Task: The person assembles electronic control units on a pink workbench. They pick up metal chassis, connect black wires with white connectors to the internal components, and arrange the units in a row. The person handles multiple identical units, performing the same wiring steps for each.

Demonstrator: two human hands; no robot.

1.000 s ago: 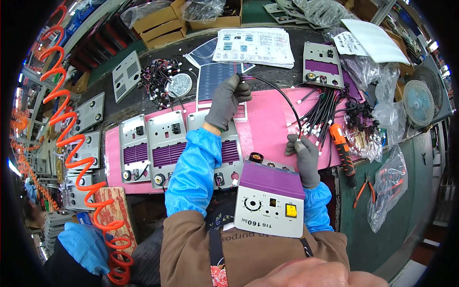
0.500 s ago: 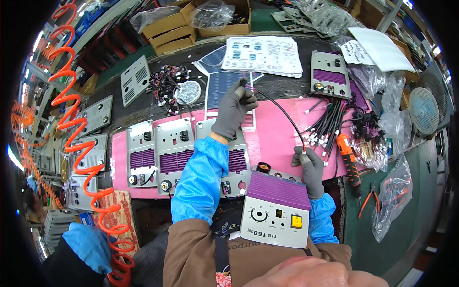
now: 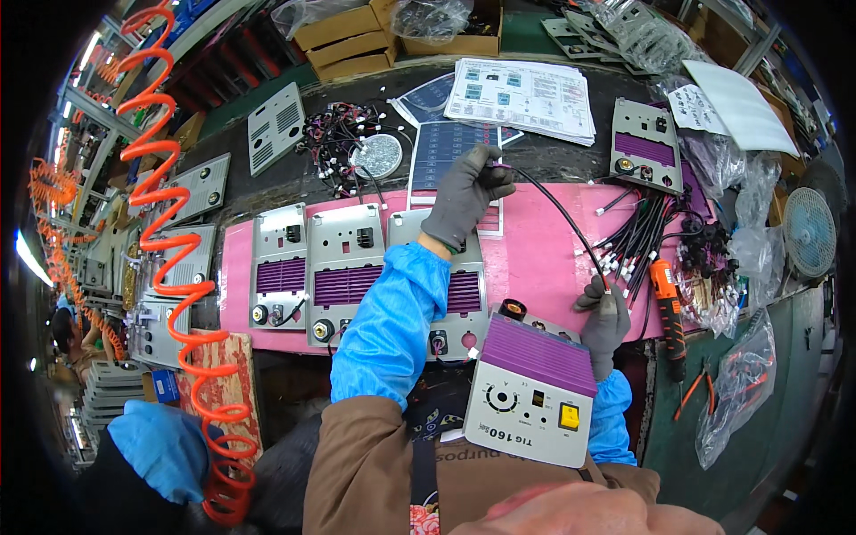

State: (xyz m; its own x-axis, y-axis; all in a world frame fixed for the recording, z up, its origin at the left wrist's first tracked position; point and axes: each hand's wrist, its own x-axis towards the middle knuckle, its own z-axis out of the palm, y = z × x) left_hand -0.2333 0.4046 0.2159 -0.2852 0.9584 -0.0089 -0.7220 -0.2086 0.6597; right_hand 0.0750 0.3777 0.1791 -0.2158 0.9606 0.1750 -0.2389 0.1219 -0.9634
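Observation:
A black cable (image 3: 563, 212) arches between my two gloved hands over the pink mat. My left hand (image 3: 464, 201), in a grey glove, is closed around its far end, above the panels. The near end, with a bit of red, sits pinched in the fingertips of my right hand (image 3: 606, 323). Close to my chest, beside my right forearm, is a grey and purple machine front panel (image 3: 528, 412) with a yellow switch and a dial. What supports this panel is hidden. Similar panels (image 3: 281, 276) lie in a row left of and beneath my left arm.
Right of the mat lie a bundle of black cables (image 3: 635, 234) and an orange-black power screwdriver (image 3: 667, 308). Pliers (image 3: 695, 392) and a plastic bag (image 3: 738, 392) are at the right. Papers (image 3: 526, 98) and tangled wires (image 3: 343, 143) lie farther back. An orange coiled hose (image 3: 174, 241) hangs left.
The whole view has shifted, so the bench appears farther right. Both hands keep their hold on the cable, with little visible movement over the bench.

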